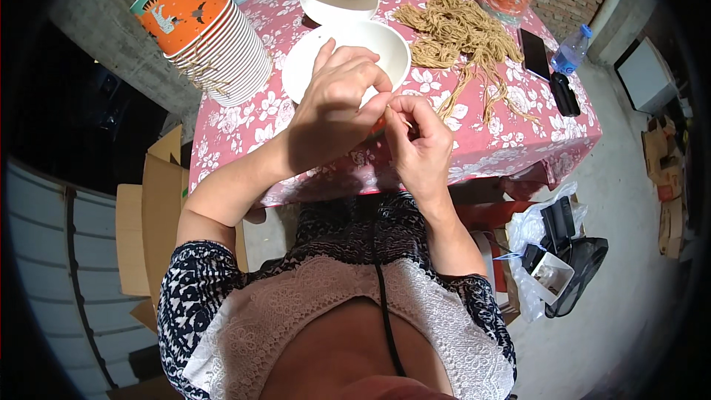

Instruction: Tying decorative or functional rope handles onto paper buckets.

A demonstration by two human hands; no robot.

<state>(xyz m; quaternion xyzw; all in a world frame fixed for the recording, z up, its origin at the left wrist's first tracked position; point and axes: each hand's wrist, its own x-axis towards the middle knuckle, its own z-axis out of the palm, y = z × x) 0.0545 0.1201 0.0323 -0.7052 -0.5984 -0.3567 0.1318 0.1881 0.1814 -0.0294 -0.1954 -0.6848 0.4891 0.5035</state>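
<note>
Lace-trimmed top point(248, 333) across lower centre. Left hand point(337, 92) and right hand point(424, 141) together at centre, fingertips pinched, contents unclear; orange object point(379, 127) mostly hidden beneath. White bowl point(299, 67) just beyond; tan twine point(455, 32) upper right.

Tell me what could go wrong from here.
Loose strands trail from the twine toward the right hand's side of the table, so they might snag or tangle. The bottle and black case sit near the table's right edge, so a bump could send them off. The tall cup stack on the left might topple if knocked.
</note>
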